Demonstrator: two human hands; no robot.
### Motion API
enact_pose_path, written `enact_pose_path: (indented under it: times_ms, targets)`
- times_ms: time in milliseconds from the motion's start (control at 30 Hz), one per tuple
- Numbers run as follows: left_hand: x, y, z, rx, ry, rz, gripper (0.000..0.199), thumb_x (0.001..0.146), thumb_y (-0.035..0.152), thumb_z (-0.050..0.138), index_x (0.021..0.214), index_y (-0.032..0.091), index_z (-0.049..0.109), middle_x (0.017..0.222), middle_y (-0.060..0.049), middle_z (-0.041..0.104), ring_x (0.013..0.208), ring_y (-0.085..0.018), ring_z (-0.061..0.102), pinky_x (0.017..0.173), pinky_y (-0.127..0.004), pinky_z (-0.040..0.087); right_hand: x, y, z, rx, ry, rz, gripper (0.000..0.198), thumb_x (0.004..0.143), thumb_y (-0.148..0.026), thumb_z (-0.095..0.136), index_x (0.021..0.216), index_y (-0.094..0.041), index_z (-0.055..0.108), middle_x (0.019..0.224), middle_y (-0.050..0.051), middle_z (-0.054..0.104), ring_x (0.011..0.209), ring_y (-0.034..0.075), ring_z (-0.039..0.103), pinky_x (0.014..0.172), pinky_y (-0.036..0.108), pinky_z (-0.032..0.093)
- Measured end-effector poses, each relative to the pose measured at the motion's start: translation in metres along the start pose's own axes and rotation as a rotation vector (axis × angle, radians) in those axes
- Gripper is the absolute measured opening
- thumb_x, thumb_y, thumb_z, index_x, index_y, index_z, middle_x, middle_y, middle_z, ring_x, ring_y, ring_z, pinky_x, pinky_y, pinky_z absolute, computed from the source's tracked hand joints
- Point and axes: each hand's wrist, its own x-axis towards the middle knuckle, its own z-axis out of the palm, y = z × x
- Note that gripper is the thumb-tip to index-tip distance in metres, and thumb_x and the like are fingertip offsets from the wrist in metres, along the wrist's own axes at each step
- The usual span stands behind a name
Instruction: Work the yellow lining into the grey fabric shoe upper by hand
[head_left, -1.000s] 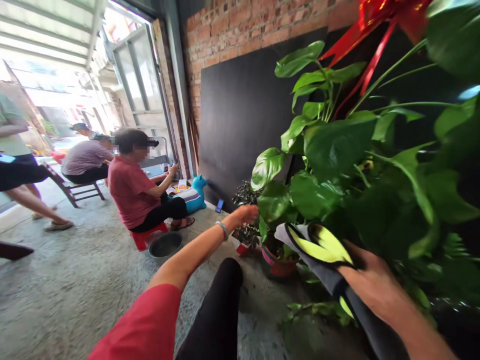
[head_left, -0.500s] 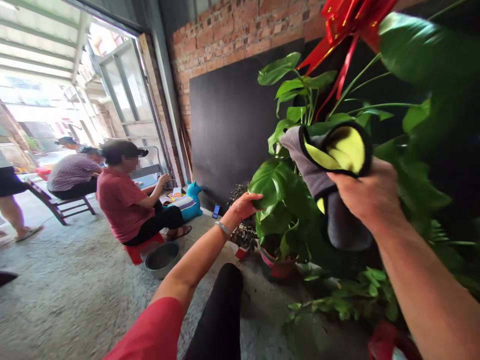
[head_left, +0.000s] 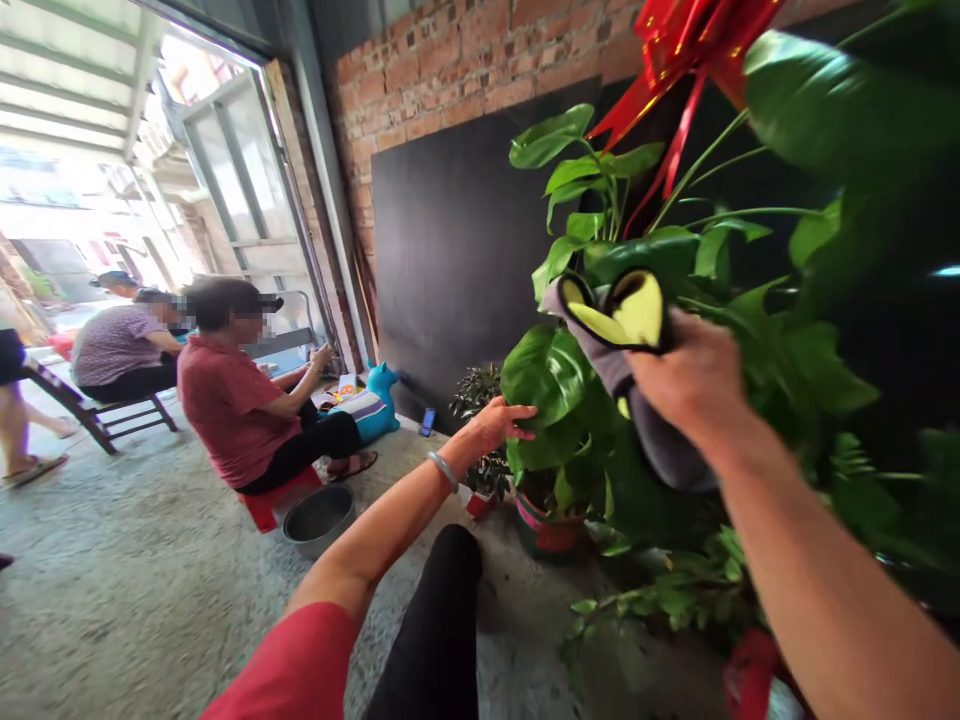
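Observation:
My right hand [head_left: 690, 375] grips a folded cloth [head_left: 637, 308], grey outside and yellow-green inside with dark edging; its loose end hangs below the fist. Close to the cloth is a large glossy green leaf [head_left: 546, 372] of a potted plant. At the lower left edge of this leaf is my left hand [head_left: 501, 424], a bangle on its wrist. Its fingers are stretched out and apart, touching or just beside the leaf; I cannot tell which. The plant's pot [head_left: 551, 530] stands on the floor beneath the leaves.
A red ribbon bow [head_left: 694, 60] hangs over the plant. A smaller potted plant [head_left: 480, 395] stands left of it, near a phone [head_left: 427, 422] and a blue animal-shaped toy [head_left: 381, 400]. A person [head_left: 240, 390] sits on a red stool beside a grey basin [head_left: 320, 518].
My right hand has moved left and slightly down with the cloth, nearer the large leaf. The fingers of my left hand have spread at the leaf's edge.

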Motion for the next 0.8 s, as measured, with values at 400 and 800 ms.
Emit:
enact_pose_path:
  times_ms: [400, 800]
  targets:
    - [-0.027, -0.035, -0.013, 0.318, -0.331, -0.284, 0.037, 0.066, 0.029, 0.088, 0.099, 0.014, 0.078, 0.09, -0.009, 0.076, 0.075, -0.017, 0.068, 0.07, -0.029, 0.057, -0.095, 0.035, -0.022, 0.662, -0.173, 0.319, 0.029, 0.064, -0.032, 0.074, 0.091, -0.023, 0.079, 0.091, 0.003, 0.079, 0.093, 0.029, 0.074, 0.092, 0.038, 0.058]
    - [-0.014, -0.049, 0.053, 0.465, -0.393, -0.196, 0.027, 0.067, 0.027, 0.083, 0.091, 0.015, 0.08, 0.086, -0.006, 0.073, 0.079, -0.017, 0.064, 0.071, -0.029, 0.052, -0.131, 0.091, -0.054, 0.434, -0.148, 0.649, 0.023, 0.05, -0.044, 0.075, 0.07, -0.031, 0.073, 0.085, 0.008, 0.078, 0.094, 0.04, 0.074, 0.087, 0.049, 0.058]
